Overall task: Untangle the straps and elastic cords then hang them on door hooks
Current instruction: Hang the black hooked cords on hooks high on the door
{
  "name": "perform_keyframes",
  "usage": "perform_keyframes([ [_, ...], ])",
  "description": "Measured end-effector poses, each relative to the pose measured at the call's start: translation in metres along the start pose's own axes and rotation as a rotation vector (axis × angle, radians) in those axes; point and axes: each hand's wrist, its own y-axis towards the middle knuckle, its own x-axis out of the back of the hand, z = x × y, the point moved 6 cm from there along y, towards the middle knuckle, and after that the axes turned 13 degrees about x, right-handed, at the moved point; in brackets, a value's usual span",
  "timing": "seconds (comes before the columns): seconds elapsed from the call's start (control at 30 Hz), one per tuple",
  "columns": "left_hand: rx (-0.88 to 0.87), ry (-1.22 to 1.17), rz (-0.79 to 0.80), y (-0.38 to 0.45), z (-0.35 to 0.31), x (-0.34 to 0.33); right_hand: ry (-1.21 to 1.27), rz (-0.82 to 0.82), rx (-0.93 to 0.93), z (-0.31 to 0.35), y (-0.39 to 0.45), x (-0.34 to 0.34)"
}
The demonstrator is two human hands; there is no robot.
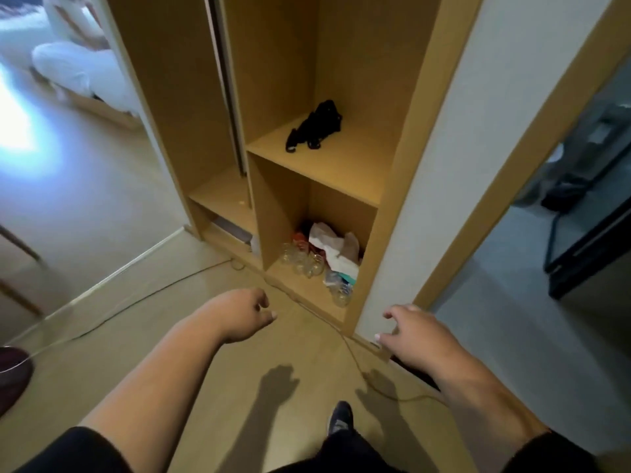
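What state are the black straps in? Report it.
Bunched: the black straps lie in one tangled heap on the shelf, neither hand touching them.

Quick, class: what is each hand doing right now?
Left hand: open, fingers loosely curled, holding nothing.
Right hand: open, fingers spread, holding nothing.

Open wooden wardrobe [341, 165] against white wall [461, 165]; beige floor [136, 250]; glare left.

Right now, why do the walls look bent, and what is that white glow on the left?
Head view: the wide-angle lens bows the wardrobe edges; glare washes out the floor at left; both hands cast sharp shadows below; corners look soft.
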Motion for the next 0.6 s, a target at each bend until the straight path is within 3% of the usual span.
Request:
perform_keyframes([
  [0.2, 0.050, -0.033, -0.049, 0.096, -0.005, 0.069, 0.055, -0.001, 0.134, 0.023, 0.145, 0.037],
  [0.3, 0.102, -0.081, -0.039, 0.137, -0.002, 0.107, 0.078, 0.062, 0.222, 0.035, 0.217, 0.071],
  [0.43, 0.150, -0.131, -0.093, 0.191, -0.006, 0.160, 0.071, 0.014, 0.318, 0.057, 0.300, 0.131],
  [0.6, 0.160, -0.209, -0.064, 0.255, -0.014, 0.187, 0.066, 0.072, 0.311, 0.072, 0.373, 0.156],
])
